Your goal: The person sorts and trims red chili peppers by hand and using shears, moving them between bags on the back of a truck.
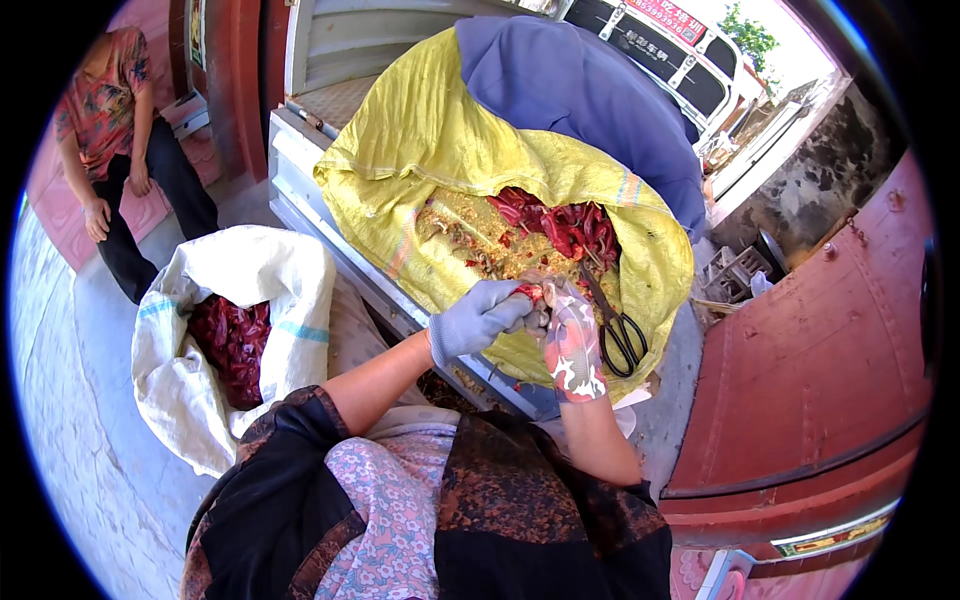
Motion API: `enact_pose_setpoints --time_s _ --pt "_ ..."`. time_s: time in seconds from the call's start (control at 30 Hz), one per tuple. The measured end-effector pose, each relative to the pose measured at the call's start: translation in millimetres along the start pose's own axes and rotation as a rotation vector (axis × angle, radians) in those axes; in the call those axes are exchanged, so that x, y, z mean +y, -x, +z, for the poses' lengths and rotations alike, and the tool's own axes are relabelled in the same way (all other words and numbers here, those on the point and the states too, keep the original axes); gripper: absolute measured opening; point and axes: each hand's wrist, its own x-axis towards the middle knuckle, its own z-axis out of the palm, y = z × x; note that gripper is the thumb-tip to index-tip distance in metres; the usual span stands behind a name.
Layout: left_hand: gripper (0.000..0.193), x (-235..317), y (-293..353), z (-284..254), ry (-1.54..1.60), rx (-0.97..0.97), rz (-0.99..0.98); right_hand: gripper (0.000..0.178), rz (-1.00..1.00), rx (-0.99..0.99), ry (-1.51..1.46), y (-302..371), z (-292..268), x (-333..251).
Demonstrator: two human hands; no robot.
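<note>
My left hand point(483, 320), in a grey glove, and my right hand point(574, 345), in a camouflage-patterned glove, meet over the near side of an open yellow woven sack point(400, 130). Fingers of both hands are closed on a dried red chili pepper point(530, 291), whose red skin shows between them; the fingertips partly hide it. Beyond my hands, a pile of dried red chilies point(575, 228) lies in the sack beside loose yellow seeds point(495, 250) and stem bits. Black-handled scissors point(622, 340) rest on the sack just right of my right hand, blades pointing away.
A white woven sack point(300, 270) of red chilies stands on the ground at left. The yellow sack lies on a truck bed point(300, 150), with blue-purple cloth point(570, 80) behind. A person point(110, 130) sits at far left. A red metal door point(810, 350) stands at right.
</note>
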Motion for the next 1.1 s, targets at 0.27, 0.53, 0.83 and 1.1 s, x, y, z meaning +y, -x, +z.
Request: enact_pose_setpoints --time_s 0.27,0.53,0.83,1.1 --pt "0.027 -1.5 -0.4 7.3 0.020 -0.038 0.030 0.022 0.044 0.093 -0.125 -15.5 -25.9 0.8" --pt "0.029 -8.1 -1.7 -8.7 0.152 -0.023 -0.096 0.013 -0.047 0.056 0.270 -7.5 -23.4 -19.3" --pt "0.028 6.4 2.0 -11.6 0.274 0.010 -0.110 0.010 -0.072 0.006 0.432 -1.9 -6.3 -23.2" --pt "0.028 68.3 48.7 -78.8 0.131 0.203 0.089 0.019 -0.365 -0.191 1.232 -19.1 -21.7 -24.8"
